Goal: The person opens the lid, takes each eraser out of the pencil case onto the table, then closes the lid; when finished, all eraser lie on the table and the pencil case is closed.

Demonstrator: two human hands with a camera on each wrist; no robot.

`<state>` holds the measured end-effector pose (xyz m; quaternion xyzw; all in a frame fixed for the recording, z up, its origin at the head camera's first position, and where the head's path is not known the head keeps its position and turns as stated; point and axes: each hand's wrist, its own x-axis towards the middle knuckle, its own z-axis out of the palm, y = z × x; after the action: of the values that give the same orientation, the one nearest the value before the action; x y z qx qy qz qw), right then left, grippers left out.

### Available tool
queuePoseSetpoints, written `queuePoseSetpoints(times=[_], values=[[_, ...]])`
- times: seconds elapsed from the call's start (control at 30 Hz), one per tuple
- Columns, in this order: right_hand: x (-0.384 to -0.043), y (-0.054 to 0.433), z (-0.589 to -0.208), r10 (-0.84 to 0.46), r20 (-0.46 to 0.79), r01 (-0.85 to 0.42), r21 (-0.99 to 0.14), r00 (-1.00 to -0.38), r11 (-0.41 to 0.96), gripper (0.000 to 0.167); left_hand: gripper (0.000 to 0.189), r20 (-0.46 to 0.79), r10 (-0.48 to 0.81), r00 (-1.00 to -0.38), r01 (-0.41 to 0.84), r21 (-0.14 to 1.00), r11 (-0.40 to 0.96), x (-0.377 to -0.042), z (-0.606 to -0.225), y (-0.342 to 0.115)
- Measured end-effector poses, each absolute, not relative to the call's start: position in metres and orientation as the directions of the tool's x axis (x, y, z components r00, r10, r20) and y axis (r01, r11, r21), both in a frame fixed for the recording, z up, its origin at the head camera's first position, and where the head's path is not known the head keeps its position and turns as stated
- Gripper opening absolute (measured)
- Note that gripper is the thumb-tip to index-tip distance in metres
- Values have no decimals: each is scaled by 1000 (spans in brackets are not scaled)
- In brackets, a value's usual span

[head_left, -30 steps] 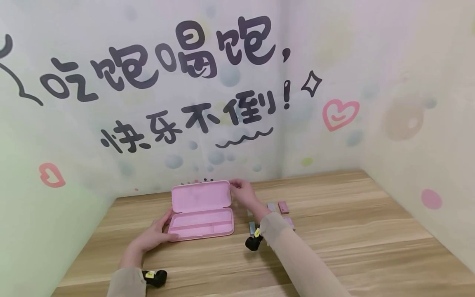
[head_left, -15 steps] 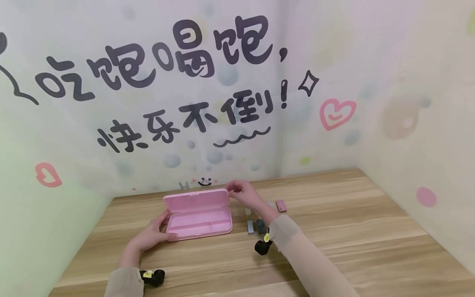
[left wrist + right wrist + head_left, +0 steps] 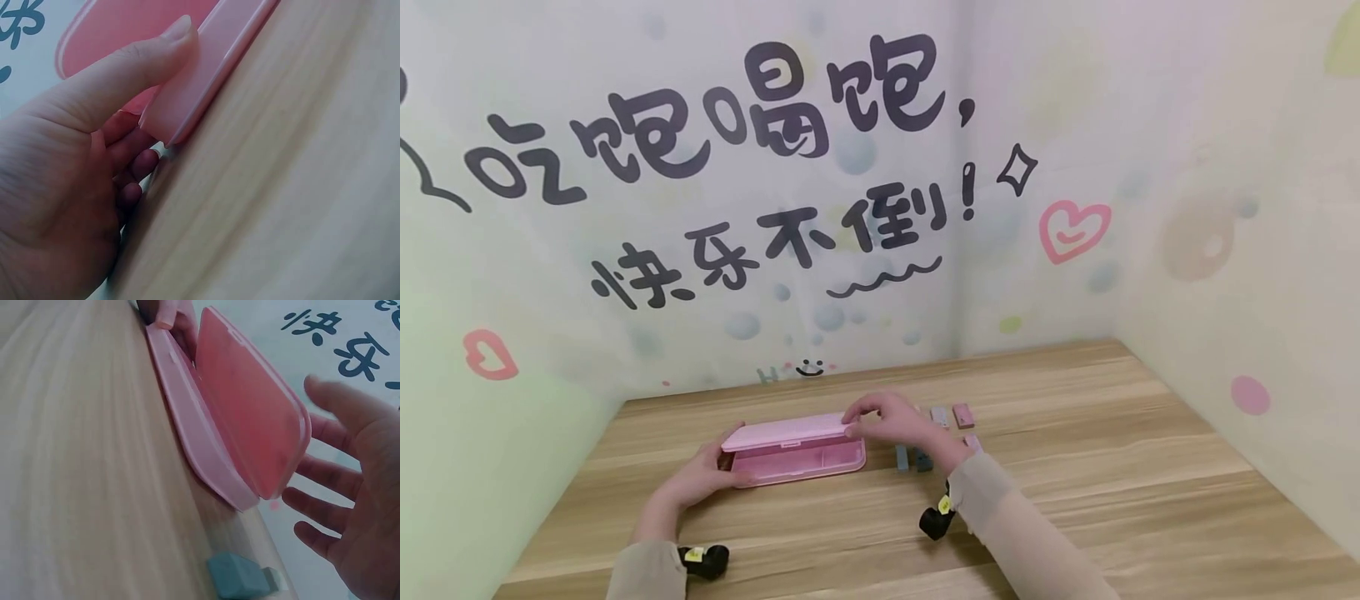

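Note:
A pink pencil case (image 3: 786,431) lies on the wooden table, its lid tilted partway down over the divided base. My left hand (image 3: 696,477) holds the left end of the base; in the left wrist view its thumb presses the base's front wall (image 3: 203,75), and the other fingers reach round the end. My right hand (image 3: 891,418) grips the right end of the lid (image 3: 250,406). In the right wrist view its fingers (image 3: 328,475) lie behind the lid, partly hidden by it, with the thumb by the front edge.
Small blocks lie right of the case, partly behind the right forearm: a grey one (image 3: 939,417), a dusty-pink one (image 3: 963,416), a light-pink one (image 3: 973,442), a blue-grey one (image 3: 902,457) and a dark one (image 3: 922,460). A printed wall (image 3: 760,333) stands behind the table.
The lid has swung from upright down toward the base, and my right hand has come forward and down with it. My left hand keeps its hold on the left end.

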<state>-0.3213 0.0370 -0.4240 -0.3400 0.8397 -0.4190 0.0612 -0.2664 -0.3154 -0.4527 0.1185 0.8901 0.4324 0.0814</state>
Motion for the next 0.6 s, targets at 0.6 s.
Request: queuePoseSetpoints(times=[0.6], values=[[-303, 24, -429, -621, 143, -568, -598, -771, 566, 19, 56, -19, 344, -939, 191, 803, 565, -264, -449, -317]])
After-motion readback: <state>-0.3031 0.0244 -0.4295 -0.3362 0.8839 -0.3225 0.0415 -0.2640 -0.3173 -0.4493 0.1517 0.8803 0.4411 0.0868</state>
